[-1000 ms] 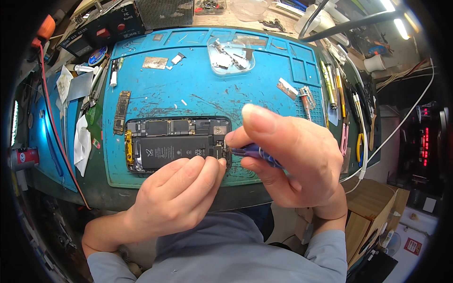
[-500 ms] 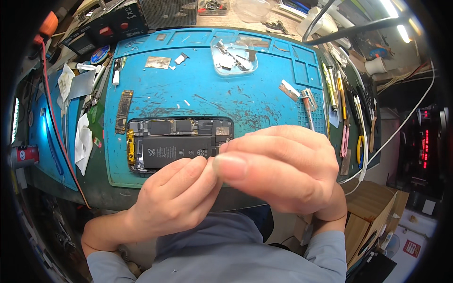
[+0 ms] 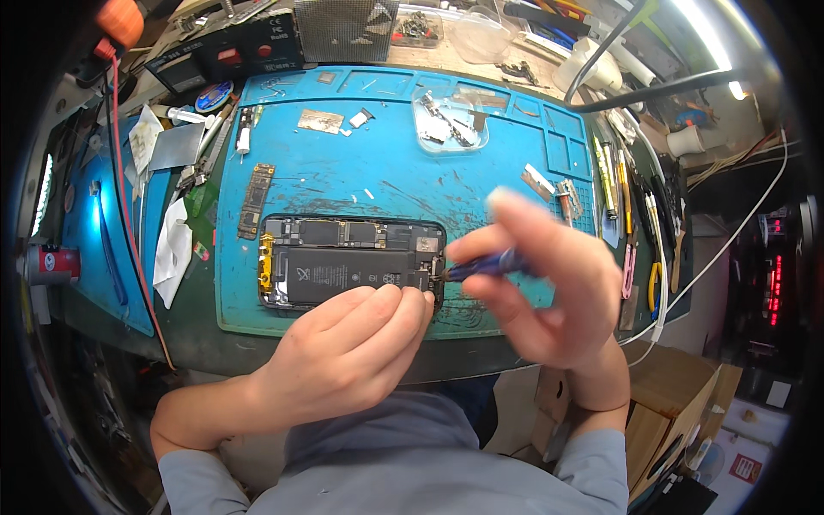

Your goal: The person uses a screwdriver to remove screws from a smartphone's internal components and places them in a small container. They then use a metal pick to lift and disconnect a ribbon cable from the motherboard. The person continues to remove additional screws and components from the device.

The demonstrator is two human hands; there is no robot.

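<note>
Here, phone (image 3: 343, 273) beside right grip (image 3: 562, 287)

The opened black phone (image 3: 352, 263) lies flat, a dark-blue tool (image 3: 489, 263) near its right end.

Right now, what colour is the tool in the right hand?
The tool in the right hand looks dark blue, though blurred; head view shows it.

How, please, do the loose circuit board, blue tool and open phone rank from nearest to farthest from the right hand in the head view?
1. Blue tool, in right hand
2. Open phone, just left
3. Loose circuit board, farther left
</note>
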